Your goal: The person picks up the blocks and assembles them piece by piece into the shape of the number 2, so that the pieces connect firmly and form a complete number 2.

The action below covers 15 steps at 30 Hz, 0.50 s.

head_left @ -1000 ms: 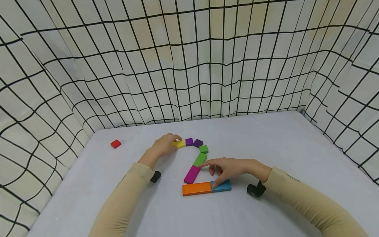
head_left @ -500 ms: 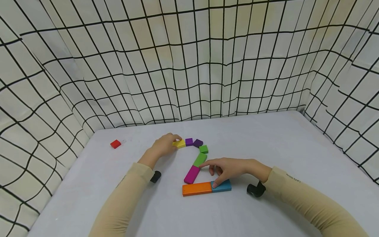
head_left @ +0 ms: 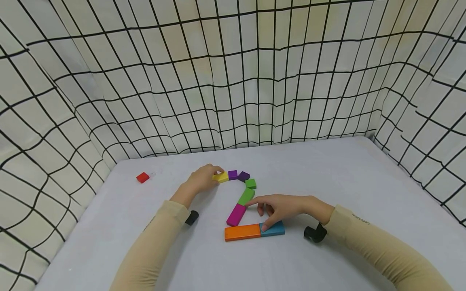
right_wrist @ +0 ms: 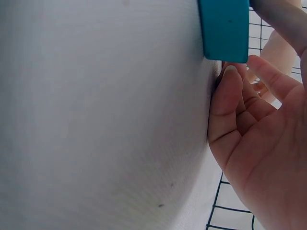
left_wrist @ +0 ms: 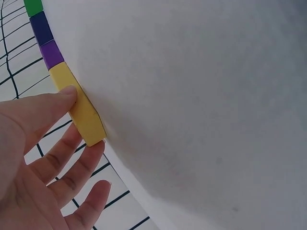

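In the head view a curved row of coloured blocks lies on the white table. My left hand (head_left: 200,178) pinches the yellow block (left_wrist: 79,105) at its left end, thumb on one side and fingers on the other. Beyond it come a purple block (head_left: 233,175), a dark purple one (head_left: 244,176), a small green one (head_left: 251,184), a longer green one (head_left: 246,196) and a magenta one (head_left: 236,215). My right hand (head_left: 285,206) rests its thumb on the blue block (head_left: 275,229), which adjoins an orange block (head_left: 242,233). Its index fingertip touches where green meets magenta.
A red block (head_left: 142,177) lies apart at the far left of the table (head_left: 346,169). White walls with a black grid net (head_left: 236,85) rise behind and beside the table. Black wrist cameras (head_left: 315,233) hang under both sleeves.
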Tool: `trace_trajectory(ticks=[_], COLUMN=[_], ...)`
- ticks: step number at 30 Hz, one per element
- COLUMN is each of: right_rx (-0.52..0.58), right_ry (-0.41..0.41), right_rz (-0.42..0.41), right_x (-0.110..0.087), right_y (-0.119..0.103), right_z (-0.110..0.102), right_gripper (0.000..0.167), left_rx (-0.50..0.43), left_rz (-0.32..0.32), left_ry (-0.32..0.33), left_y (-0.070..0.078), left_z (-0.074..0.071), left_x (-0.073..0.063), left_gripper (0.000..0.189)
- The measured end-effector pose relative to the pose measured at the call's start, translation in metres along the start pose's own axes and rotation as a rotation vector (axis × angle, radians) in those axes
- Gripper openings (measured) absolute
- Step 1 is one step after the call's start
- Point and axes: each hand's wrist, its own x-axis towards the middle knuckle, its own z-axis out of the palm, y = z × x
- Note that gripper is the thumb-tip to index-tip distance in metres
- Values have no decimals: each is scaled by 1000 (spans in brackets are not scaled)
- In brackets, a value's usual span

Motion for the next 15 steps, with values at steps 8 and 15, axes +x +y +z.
trace_trajectory(ticks=[8,15], right_rx=[5,-6], right_ry=[-2,2], right_rz=[-5,-5], right_x=[-1,-1], right_y=[-4,-2], right_z=[1,1], right_gripper=[68,69], left_rx=[-21,-51], left_rz=[-2,41], left_ry=[20,79], left_y=[-3,-12], left_z=[-5,-19], left_x=[-6,-14], left_gripper=[44,42])
